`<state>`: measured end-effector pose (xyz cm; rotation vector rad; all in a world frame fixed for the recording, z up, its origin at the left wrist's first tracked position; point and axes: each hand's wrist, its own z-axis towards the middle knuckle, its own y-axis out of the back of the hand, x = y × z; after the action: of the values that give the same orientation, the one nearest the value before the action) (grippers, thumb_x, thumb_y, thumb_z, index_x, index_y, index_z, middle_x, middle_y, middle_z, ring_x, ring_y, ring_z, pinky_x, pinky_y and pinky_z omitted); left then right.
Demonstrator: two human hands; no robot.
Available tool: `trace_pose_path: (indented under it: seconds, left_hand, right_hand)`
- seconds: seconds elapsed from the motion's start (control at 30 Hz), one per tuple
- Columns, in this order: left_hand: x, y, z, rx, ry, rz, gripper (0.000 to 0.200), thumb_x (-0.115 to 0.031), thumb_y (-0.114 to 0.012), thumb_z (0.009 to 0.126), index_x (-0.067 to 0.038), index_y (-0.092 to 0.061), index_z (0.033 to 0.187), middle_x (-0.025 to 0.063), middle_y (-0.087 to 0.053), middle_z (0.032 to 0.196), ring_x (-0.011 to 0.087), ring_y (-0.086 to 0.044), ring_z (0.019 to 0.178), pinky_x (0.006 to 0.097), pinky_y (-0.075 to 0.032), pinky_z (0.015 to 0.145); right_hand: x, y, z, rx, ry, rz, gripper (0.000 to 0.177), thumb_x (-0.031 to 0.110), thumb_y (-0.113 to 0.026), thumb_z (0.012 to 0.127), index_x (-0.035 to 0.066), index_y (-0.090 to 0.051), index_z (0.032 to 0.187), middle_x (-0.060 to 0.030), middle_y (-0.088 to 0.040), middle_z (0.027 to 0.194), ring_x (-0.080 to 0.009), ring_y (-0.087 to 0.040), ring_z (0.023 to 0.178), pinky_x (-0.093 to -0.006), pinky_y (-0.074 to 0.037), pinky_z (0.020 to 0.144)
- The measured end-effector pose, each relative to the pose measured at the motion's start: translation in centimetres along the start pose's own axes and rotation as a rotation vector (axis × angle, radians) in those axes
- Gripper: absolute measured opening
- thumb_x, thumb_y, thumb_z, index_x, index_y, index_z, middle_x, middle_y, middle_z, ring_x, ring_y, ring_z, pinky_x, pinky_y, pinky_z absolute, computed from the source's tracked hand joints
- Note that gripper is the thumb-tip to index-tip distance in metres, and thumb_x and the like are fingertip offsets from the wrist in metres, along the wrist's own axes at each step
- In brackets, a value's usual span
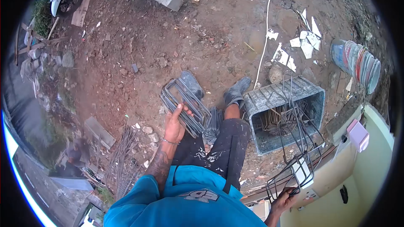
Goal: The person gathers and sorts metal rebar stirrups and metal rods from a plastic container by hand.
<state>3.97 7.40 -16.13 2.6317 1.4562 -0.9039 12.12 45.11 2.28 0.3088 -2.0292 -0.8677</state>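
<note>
Grey rectangular steel stirrups [185, 105] were clenched in the left hand [174, 127], the right hand [283, 201] grasping dark wire frames [290, 170] near a grey plastic crate [269, 96].

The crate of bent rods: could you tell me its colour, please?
The crate is dusty blue-grey, clearest in the head view.

- Bare brown dirt ground [139, 42] ahead of the boots: open.
- Grey plastic crate [273, 94] just right of the legs, bent steel rods [290, 120] sticking up from it: blocks that side.
- Dark wire frames [294, 172] in the right hand [283, 201] fill the gap between crate and pale green wall ledge [370, 155].
- Bundle of grey rectangular steel stirrups [185, 101] in the left hand [174, 127] sits over the knees.
- Loose pile of thin steel rods [122, 159] crowds the ground at left.
</note>
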Motion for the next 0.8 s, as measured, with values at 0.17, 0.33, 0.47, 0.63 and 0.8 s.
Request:
trace_pose_path:
  seconds: [0.17, 0.33, 0.47, 0.63, 0.8]
  left_hand:
    - [-3.9, 6.9, -0.3, -0.060, -0.034, -0.172, 0.014, -0.017, -0.053, 0.091, -0.004, -0.052, 0.097, 0.0049, -0.056, 0.083, 0.0163, -0.057, 0.075, 0.0323, -0.049, 0.070]
    - [-7.7, 12.8, 0.9, -0.153, -0.059, -0.266, 0.014, -0.016, -0.052, 0.092, -0.004, -0.051, 0.099, 0.0064, -0.056, 0.084, 0.0178, -0.058, 0.076, 0.0334, -0.050, 0.071]
    - [-9.4, 17.1, 2.2, -0.258, -0.080, -0.347, 0.014, -0.015, -0.053, 0.091, -0.004, -0.051, 0.098, 0.0062, -0.056, 0.084, 0.0180, -0.057, 0.075, 0.0334, -0.049, 0.070]
    - [-9.7, 21.0, 4.8, -0.340, -0.105, -0.397, 0.014, -0.017, -0.053, 0.091, -0.005, -0.052, 0.098, 0.0050, -0.054, 0.082, 0.0173, -0.055, 0.074, 0.0333, -0.047, 0.072]
    - [-7.4, 24.0, 7.6, -0.409, -0.044, -0.366, 0.015, -0.021, -0.052, 0.092, -0.008, -0.051, 0.099, 0.0019, -0.050, 0.084, 0.0158, -0.051, 0.078, 0.0339, -0.044, 0.076]
  right_hand:
    - [3.4, -8.1, 1.2, 0.219, 0.133, -0.094, 0.014, 0.014, -0.043, 0.086, 0.004, -0.040, 0.077, -0.0034, -0.046, 0.062, -0.0081, -0.039, 0.053, -0.0228, -0.030, 0.047]
    - [5.5, -21.1, 3.5, 0.380, 0.300, -0.132, 0.006, 0.000, -0.040, 0.079, 0.003, -0.044, 0.075, -0.0046, -0.047, 0.056, -0.0088, -0.043, 0.051, -0.0249, -0.036, 0.047]
    - [7.3, -33.1, 5.9, 0.501, 0.364, -0.184, 0.010, 0.004, -0.045, 0.081, 0.000, -0.045, 0.072, -0.0052, -0.048, 0.053, -0.0092, -0.045, 0.047, -0.0254, -0.036, 0.044]
    - [2.9, -45.9, 7.6, 0.493, 0.427, -0.081, 0.007, 0.005, -0.046, 0.081, 0.001, -0.052, 0.078, -0.0087, -0.055, 0.058, -0.0192, -0.054, 0.051, -0.0316, -0.043, 0.051]
    - [-4.5, -61.9, 13.0, 0.387, 0.373, -0.240, 0.019, 0.006, -0.055, 0.077, 0.000, -0.050, 0.095, -0.0181, -0.061, 0.081, -0.0331, -0.061, 0.078, -0.0372, -0.047, 0.071]
